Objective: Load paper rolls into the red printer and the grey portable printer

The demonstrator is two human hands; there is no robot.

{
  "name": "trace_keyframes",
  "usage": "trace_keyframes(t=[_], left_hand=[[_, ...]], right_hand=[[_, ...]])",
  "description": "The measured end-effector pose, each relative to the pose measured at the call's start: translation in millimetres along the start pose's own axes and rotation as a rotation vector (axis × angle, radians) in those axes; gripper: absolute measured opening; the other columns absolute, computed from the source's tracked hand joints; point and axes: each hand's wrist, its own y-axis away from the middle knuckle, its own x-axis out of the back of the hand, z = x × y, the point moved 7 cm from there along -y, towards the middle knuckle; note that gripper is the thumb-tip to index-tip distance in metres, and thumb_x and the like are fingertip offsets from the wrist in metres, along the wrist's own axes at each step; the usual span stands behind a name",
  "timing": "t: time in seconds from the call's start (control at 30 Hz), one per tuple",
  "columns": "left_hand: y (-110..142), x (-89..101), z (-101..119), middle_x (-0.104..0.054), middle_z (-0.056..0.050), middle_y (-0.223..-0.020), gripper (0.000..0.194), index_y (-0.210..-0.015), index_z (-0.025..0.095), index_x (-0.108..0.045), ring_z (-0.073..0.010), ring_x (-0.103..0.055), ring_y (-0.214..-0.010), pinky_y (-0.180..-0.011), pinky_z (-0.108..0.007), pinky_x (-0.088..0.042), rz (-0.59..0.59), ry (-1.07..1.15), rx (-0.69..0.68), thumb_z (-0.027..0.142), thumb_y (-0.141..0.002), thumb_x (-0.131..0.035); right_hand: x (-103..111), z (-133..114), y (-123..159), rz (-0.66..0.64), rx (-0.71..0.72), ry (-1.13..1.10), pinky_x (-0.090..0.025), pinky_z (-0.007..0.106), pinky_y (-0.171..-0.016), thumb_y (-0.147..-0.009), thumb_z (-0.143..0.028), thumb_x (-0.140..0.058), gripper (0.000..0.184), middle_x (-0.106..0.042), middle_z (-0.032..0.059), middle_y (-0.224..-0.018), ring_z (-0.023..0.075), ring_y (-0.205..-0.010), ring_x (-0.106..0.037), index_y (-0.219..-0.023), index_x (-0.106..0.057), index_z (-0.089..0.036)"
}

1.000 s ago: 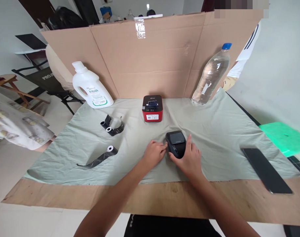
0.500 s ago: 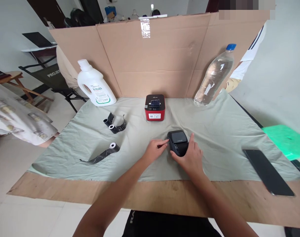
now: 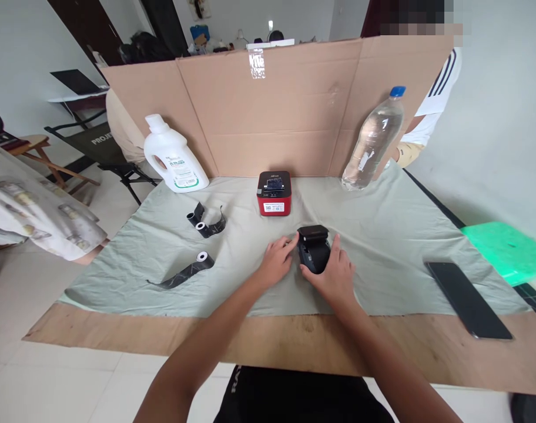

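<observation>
A small black portable receipt printer [image 3: 314, 254] sits on the cloth with its lid [image 3: 312, 232] raised, and a dark roll shows inside. My right hand [image 3: 336, 275] is closed around its near right part, thumb at the front and fingers along the right side. At the printer's left edge, my left hand [image 3: 277, 262] touches near the lid with a stretched index finger; its other fingers are partly bent. Behind stands a red and black box-shaped printer [image 3: 274, 194]. To the left lie black paper rolls, one [image 3: 203, 258] with a loose unrolled tail and a pair [image 3: 201, 226] farther back.
A white detergent bottle [image 3: 176, 155] and a clear bottle [image 3: 374, 144] lean on a cardboard panel [image 3: 268, 111]. A phone [image 3: 468, 299] lies right, near a green item [image 3: 506, 249]. The table's bare wooden edge [image 3: 294, 346] runs along the front. People sit beyond the panel.
The portable printer's lid has swung up, uncovering the inside. My left index finger has moved up along its left edge, while my right hand keeps its grip. The camera view has shifted slightly.
</observation>
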Motion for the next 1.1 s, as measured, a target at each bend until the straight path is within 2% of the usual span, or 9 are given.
trace_keyframes(t=[0.1, 0.33, 0.5, 0.53, 0.6, 0.7, 0.83, 1.0, 1.1], left_hand=[[-12, 1.1, -6, -0.06, -0.01, -0.123, 0.08, -0.161, 0.03, -0.031, -0.0254, -0.057, -0.118, -0.1, -0.04, -0.042, 0.005, -0.083, 0.073, 0.004, -0.086, -0.043], [-23, 7.3, -6, -0.062, -0.008, -0.115, 0.076, -0.16, 0.03, -0.031, -0.0235, -0.058, -0.112, -0.094, -0.035, -0.04, -0.018, -0.238, 0.18, 0.007, -0.089, -0.044], [-33, 33.1, 25, -0.067, -0.007, -0.11, 0.041, -0.137, 0.028, -0.064, -0.022, -0.06, -0.109, -0.093, -0.036, -0.039, 0.099, -0.327, 0.139, 0.024, -0.101, -0.045], [-40, 35.4, 35, -0.068, -0.007, -0.109, 0.036, -0.129, 0.029, -0.07, -0.0223, -0.06, -0.109, -0.093, -0.037, -0.038, 0.071, -0.359, 0.101, 0.028, -0.103, -0.045], [-57, 30.7, 52, -0.072, -0.008, -0.107, 0.032, -0.113, 0.027, -0.077, -0.0239, -0.062, -0.11, -0.095, -0.039, -0.038, -0.091, -0.445, 0.018, 0.03, -0.102, -0.048], [-82, 17.1, 66, -0.076, -0.011, -0.099, 0.018, -0.095, 0.021, -0.081, -0.0267, -0.067, -0.104, -0.095, -0.04, -0.04, -0.333, -0.531, -0.021, 0.027, -0.092, -0.064], [-103, 6.1, 74, -0.076, -0.012, -0.087, 0.018, -0.087, 0.017, -0.079, -0.0287, -0.071, -0.096, -0.091, -0.037, -0.045, -0.422, -0.526, 0.028, 0.025, -0.071, -0.084], [-95, 16.6, 80, -0.076, -0.011, -0.091, 0.016, -0.089, 0.019, -0.076, -0.0281, -0.071, -0.096, -0.08, -0.032, -0.05, -0.373, -0.496, 0.061, 0.023, -0.073, -0.076], [-75, 44.1, 72, -0.074, -0.007, -0.087, 0.017, -0.094, 0.02, -0.073, -0.0241, -0.071, -0.088, -0.071, -0.029, -0.049, -0.191, -0.357, 0.101, 0.027, -0.079, -0.069]], right_hand=[[0, -1, 1, -0.009, -0.001, 0.01, -0.043, 0.048, -0.092, -0.076, -0.06, -0.071, 0.118, -0.061, 0.0193, -0.116, 0.0374, -0.108, -0.059, -0.161, -0.009, -0.007], [0, 0, 2, -0.018, -0.01, 0.014, -0.04, 0.046, -0.093, -0.077, -0.06, -0.07, 0.117, -0.061, 0.0182, -0.118, 0.0354, -0.107, -0.06, -0.161, -0.008, -0.008], [0, 1, 2, -0.022, -0.02, 0.016, -0.039, 0.045, -0.094, -0.077, -0.061, -0.07, 0.118, -0.061, 0.0183, -0.12, 0.0359, -0.109, -0.059, -0.161, -0.007, -0.009], [0, 1, 2, -0.027, -0.02, 0.017, -0.039, 0.045, -0.094, -0.077, -0.062, -0.07, 0.118, -0.061, 0.0185, -0.12, 0.0362, -0.11, -0.059, -0.161, -0.007, -0.009], [1, 1, 1, -0.04, -0.021, 0.017, -0.039, 0.045, -0.094, -0.077, -0.062, -0.07, 0.117, -0.061, 0.019, -0.122, 0.0363, -0.11, -0.059, -0.162, -0.009, -0.008], [2, 0, 1, -0.06, -0.018, 0.017, -0.04, 0.045, -0.093, -0.077, -0.062, -0.071, 0.117, -0.06, 0.0195, -0.123, 0.0366, -0.112, -0.059, -0.161, -0.012, -0.008], [4, -1, 0, -0.085, -0.014, 0.008, -0.04, 0.046, -0.095, -0.077, -0.062, -0.071, 0.117, -0.06, 0.0198, -0.124, 0.0374, -0.112, -0.059, -0.162, -0.012, -0.008], [7, 0, 0, -0.148, -0.026, -0.009, -0.041, 0.046, -0.097, -0.078, -0.067, -0.07, 0.123, -0.058, 0.0217, -0.131, 0.0381, -0.118, -0.057, -0.163, -0.004, -0.009], [8, -1, 3, -0.212, -0.004, -0.019, -0.041, 0.048, -0.1, -0.077, -0.073, -0.069, 0.13, -0.055, 0.0248, -0.138, 0.0396, -0.126, -0.053, -0.163, 0.004, -0.008]])
